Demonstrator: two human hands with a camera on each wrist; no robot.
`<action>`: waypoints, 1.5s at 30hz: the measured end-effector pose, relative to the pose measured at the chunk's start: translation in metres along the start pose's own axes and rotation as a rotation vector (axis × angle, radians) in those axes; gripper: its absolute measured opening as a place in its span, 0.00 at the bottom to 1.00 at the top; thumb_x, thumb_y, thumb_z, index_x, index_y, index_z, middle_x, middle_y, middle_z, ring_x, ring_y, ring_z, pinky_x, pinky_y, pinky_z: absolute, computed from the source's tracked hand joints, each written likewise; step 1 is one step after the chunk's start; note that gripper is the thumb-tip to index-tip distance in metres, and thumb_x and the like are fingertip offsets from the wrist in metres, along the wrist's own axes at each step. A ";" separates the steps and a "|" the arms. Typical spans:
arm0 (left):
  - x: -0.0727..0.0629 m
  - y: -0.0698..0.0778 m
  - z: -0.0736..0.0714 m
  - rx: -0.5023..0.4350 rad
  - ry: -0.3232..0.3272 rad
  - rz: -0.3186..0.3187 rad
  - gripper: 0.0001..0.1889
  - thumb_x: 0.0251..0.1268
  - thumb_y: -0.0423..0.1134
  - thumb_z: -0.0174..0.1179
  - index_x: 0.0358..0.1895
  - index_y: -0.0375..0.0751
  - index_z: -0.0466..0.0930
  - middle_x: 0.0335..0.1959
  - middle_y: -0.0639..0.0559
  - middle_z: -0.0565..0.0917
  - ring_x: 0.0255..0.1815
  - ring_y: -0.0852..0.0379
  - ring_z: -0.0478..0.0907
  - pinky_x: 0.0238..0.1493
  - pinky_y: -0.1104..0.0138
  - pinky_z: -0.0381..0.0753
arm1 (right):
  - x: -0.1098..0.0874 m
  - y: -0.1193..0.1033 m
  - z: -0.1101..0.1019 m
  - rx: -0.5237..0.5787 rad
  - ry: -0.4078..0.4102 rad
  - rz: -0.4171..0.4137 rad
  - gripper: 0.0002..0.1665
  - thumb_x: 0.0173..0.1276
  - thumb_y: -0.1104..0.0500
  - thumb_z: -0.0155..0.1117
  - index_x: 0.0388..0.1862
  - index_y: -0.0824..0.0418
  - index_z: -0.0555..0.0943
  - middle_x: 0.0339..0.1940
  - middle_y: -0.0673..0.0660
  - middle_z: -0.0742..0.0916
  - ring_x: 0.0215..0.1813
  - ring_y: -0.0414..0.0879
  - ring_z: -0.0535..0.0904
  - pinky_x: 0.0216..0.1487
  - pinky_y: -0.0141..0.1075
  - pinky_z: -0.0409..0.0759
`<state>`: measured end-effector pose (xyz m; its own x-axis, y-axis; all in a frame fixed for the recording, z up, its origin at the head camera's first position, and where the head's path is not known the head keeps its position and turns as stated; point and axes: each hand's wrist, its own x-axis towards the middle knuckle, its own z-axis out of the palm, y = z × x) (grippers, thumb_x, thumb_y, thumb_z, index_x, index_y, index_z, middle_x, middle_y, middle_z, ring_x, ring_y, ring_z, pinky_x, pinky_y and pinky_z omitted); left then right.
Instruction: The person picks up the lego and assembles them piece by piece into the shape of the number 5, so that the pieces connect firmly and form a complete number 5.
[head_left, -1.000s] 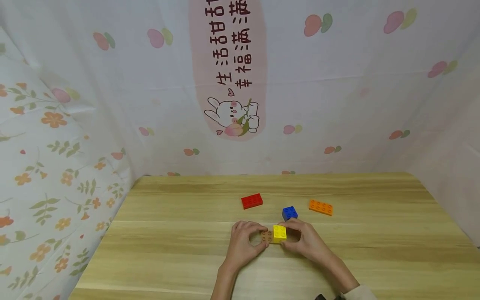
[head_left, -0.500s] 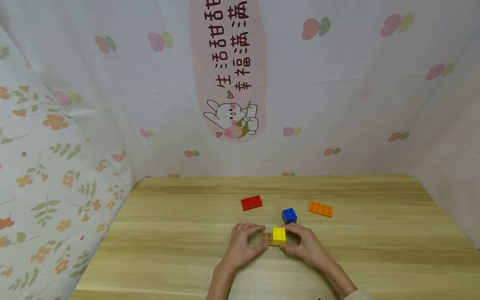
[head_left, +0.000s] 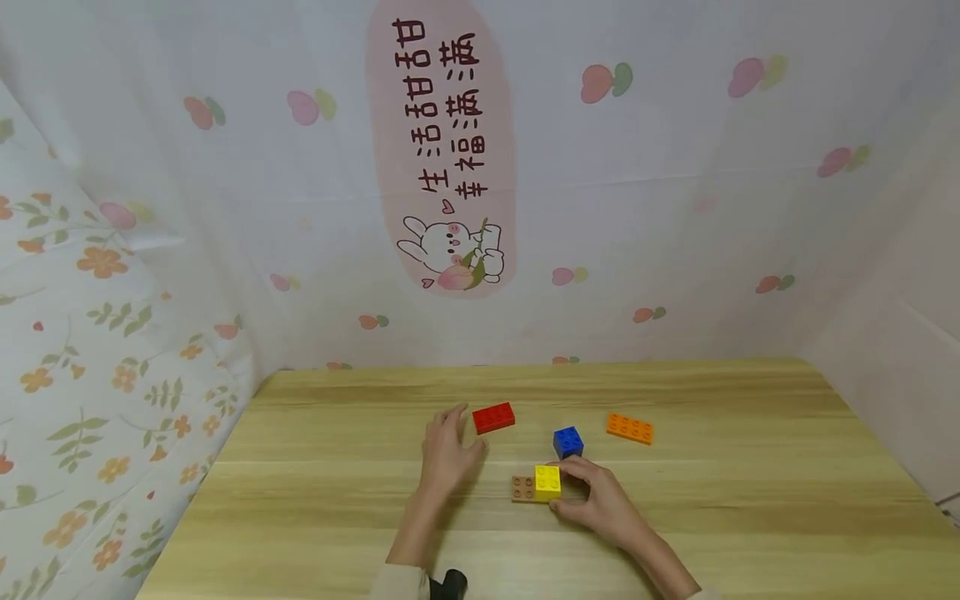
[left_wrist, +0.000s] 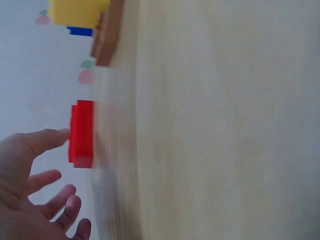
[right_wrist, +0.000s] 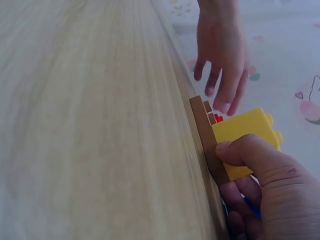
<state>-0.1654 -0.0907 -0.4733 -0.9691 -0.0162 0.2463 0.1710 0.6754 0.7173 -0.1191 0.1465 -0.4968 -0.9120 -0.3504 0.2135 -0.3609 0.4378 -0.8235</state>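
Note:
My right hand pinches a yellow building block between thumb and fingers. The yellow block sits on the right half of a flat brown building plate, whose left studs are bare. In the right wrist view the thumb presses the side of the yellow block, low down by the brown plate. My left hand hovers with spread fingers just left of a red building block. The left wrist view shows the thumb close to the red block; whether they touch I cannot tell.
A blue block stands just behind the right hand's fingers. Farther right lies a flat orange plate. All rest on a wooden table, with a patterned cloth hanging behind it.
My left hand has left the brown plate's left end and moved left and away from me to the red block. The right hand still holds the yellow block. The head view has tilted slightly.

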 end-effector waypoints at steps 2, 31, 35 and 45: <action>0.007 -0.002 0.002 0.012 -0.040 0.002 0.30 0.47 0.34 0.68 0.58 0.32 0.72 0.51 0.36 0.74 0.52 0.38 0.67 0.46 0.45 0.68 | 0.000 0.006 0.001 0.016 -0.002 0.003 0.24 0.51 0.59 0.74 0.49 0.56 0.80 0.43 0.42 0.80 0.47 0.39 0.75 0.52 0.38 0.75; 0.028 -0.017 0.025 -0.256 -0.111 -0.064 0.20 0.45 0.32 0.71 0.46 0.38 0.83 0.39 0.48 0.81 0.24 0.60 0.64 0.24 0.71 0.63 | 0.001 0.012 0.001 0.005 -0.010 0.008 0.24 0.51 0.56 0.74 0.49 0.56 0.81 0.43 0.41 0.80 0.47 0.40 0.75 0.52 0.39 0.74; 0.029 -0.015 0.027 -0.259 -0.092 -0.055 0.20 0.44 0.33 0.71 0.46 0.39 0.83 0.42 0.47 0.81 0.27 0.59 0.67 0.27 0.71 0.66 | 0.002 0.011 -0.001 -0.007 -0.008 0.003 0.23 0.51 0.57 0.74 0.48 0.56 0.81 0.43 0.41 0.80 0.47 0.40 0.76 0.52 0.39 0.75; 0.024 -0.017 0.023 -0.335 -0.131 -0.047 0.19 0.47 0.35 0.71 0.47 0.41 0.83 0.45 0.46 0.81 0.34 0.56 0.69 0.33 0.68 0.69 | 0.001 0.008 0.001 0.001 -0.013 0.035 0.23 0.52 0.55 0.74 0.48 0.56 0.81 0.44 0.41 0.80 0.48 0.41 0.75 0.54 0.40 0.73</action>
<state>-0.1959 -0.0856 -0.4940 -0.9881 0.0676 0.1380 0.1536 0.3964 0.9052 -0.1224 0.1490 -0.5038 -0.9215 -0.3453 0.1780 -0.3288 0.4493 -0.8307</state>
